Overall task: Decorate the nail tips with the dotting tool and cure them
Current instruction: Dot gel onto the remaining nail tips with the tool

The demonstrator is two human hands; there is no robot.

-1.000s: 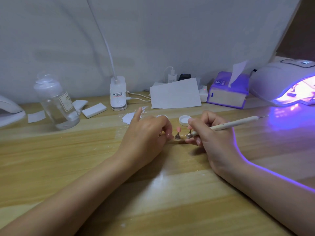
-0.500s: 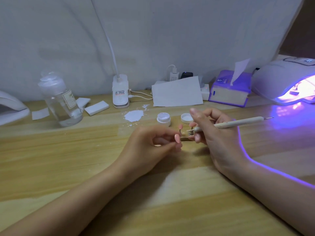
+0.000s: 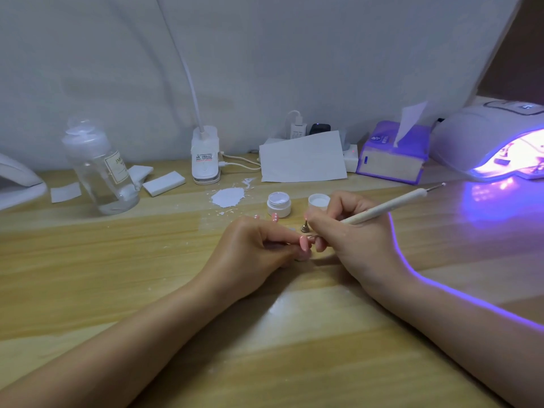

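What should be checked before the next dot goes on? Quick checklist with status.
1. Dotting tool gripped by right hand: ok.
2. Nail tip pinched by left hand: ok.
3. Gel jar open, lid off beside it: ok.
4. Gel loaded on working end of tool: cannot tell, hidden by fingers.
5. Curing lamp lit: ok.
6. Stand upright on table: ok.

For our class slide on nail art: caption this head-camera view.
Right hand holds a cream dotting tool beside a pink nail tip pinched by the left hand.
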